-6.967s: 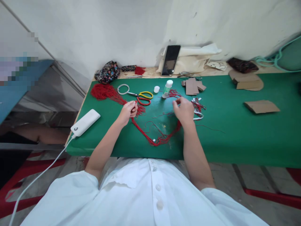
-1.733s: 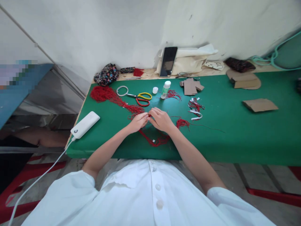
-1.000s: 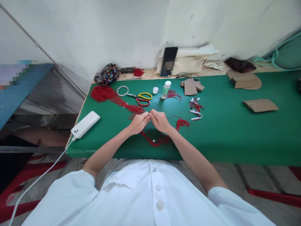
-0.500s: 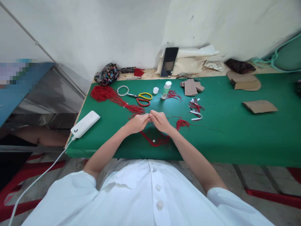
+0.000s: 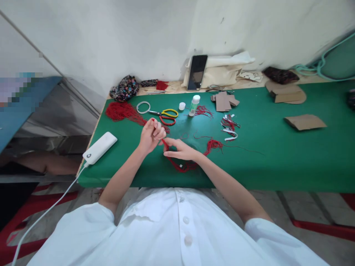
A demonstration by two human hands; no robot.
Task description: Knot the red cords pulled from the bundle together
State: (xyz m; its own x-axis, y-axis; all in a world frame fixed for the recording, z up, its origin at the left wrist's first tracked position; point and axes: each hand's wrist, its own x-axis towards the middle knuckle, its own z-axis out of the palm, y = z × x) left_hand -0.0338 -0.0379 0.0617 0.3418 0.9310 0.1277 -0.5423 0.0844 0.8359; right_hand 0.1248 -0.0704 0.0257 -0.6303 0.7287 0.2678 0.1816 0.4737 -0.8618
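Tangling looked the likeliest trouble; the red cords lay in a loose loop on the green tabletop, running from the heaped red bundle at the far left, under the hands, to the near edge and up to a small tuft on the right; a pull on one strand could, I judged, drag the whole loop and snarl it, or draw it off the near edge where it already lay close; the strand could also slip free, being thin and held only at the fingertips.

Left hand was raised off the tabletop with its fingers curled and pressed together, pinching a red strand that ran down from it; right hand lay low over the cords, its fingers stretched toward the left hand and closed lightly on the same strand, just beside the left fingertips; whether the thumb truly gripped it could not be told.

Scissors with yellow and red handles lay just beyond the left hand, near enough to catch a loose strand; a white ring, a small bottle and a power bank lay apart.
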